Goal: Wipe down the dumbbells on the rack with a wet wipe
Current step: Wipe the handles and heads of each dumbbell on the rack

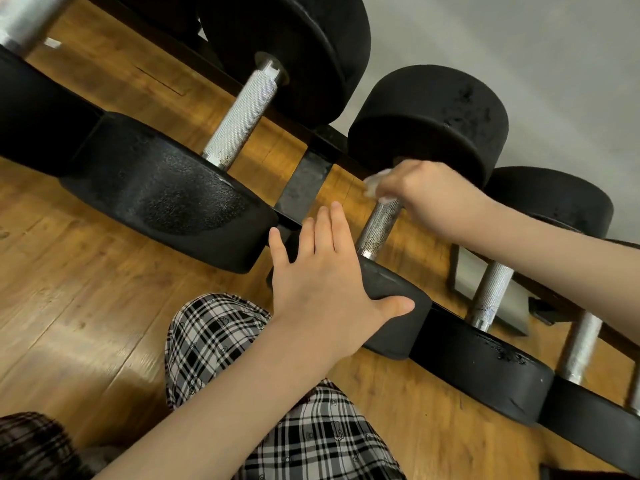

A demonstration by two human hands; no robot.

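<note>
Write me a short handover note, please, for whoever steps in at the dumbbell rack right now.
Right hand: grips the wet wipe round the upper end of the handle of one dumbbell.
Left hand: open, fingers flat on that dumbbell's near head, steadying it.
Done: cannot tell from this view which dumbbells are already wiped.
Left: finish this handle, then probably the neighbouring dumbbell on the rack.

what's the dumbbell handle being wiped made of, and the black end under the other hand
Handle: looks like bare metal, silvery with a fine knurled texture and dark specks that may be rust or grime. Black end: probably rubber or a rubber coating over a weight, matte black with rounded edges; the core cannot be seen.
</note>
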